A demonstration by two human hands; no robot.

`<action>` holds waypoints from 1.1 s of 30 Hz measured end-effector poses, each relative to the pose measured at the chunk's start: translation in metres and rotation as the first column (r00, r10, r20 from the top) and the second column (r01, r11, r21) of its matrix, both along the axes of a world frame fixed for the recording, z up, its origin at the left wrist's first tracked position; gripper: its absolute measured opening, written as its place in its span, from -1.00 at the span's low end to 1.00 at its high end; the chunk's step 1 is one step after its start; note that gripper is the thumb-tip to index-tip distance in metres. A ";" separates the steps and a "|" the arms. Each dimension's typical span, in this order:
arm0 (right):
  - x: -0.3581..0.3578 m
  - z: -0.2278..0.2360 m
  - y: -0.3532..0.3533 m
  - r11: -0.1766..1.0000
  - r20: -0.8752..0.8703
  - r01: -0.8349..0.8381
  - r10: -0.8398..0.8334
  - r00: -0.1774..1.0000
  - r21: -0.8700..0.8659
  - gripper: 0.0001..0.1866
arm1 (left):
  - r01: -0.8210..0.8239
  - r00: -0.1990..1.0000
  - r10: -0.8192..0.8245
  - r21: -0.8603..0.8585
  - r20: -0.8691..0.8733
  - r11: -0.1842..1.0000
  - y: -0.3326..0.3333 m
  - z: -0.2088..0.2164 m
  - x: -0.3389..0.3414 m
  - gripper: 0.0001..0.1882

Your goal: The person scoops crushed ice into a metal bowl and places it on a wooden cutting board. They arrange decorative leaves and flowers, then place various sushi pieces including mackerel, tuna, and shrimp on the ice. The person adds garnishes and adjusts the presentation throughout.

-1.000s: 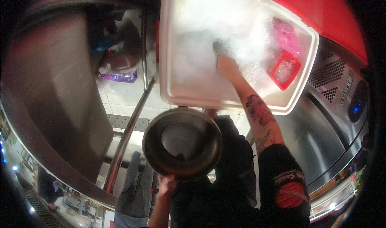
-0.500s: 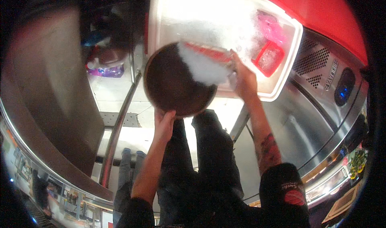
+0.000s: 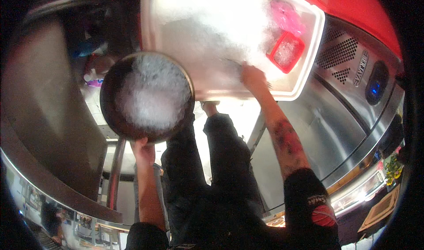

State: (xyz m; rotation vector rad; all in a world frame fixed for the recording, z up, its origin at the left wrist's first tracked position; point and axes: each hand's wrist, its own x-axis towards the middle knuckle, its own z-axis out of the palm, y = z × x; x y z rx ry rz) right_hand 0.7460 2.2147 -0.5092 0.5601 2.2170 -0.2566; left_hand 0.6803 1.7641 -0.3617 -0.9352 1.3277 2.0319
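My left hand [image 3: 145,152] grips the near rim of a dark round pan [image 3: 115,120], thumb over the edge. Loose ice [image 3: 152,95] lies in the pan, which is at the near left corner of a large white ice bin [image 3: 301,84]. Over the bin's ice, my right hand [image 3: 255,78] is closed, back of the hand upward. The scoop in it is blurred and mostly hidden, with only a thin dark edge [image 3: 232,63] showing by the fingers. A red square tub [image 3: 297,62] of ice and a pink plastic bag [image 3: 286,17] are in the bin's right side.
A red lid [image 3: 349,7] stands beyond the bin. At right is a steel appliance [image 3: 349,69] with a vent and lit blue display. A broad steel panel [image 3: 48,113] fills the left, with a metal rail [image 3: 115,175] beside it. My legs are below the bin.
Ice from the scoop has landed in the pan. My left hand has carried the pan left, off the bin's middle. My right hand has drawn back from it, down toward the bin's ice.
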 end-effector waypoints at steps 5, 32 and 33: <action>-0.041 -0.111 -0.041 0.882 0.067 0.189 -0.178 0.982 -0.432 -0.60 | -0.096 0.976 0.137 -0.234 0.169 0.968 -0.016 0.036 0.030 -0.18; -0.066 0.008 0.015 0.940 -0.083 0.341 -0.339 0.937 0.009 -0.53 | 0.101 0.993 -0.107 0.105 0.047 0.989 0.017 -0.078 -0.022 -0.31; -0.073 -0.035 0.002 0.918 -0.167 0.372 -0.391 0.905 -0.136 -0.49 | 0.098 0.989 -0.098 0.004 0.111 0.995 0.000 -0.062 -0.014 -0.34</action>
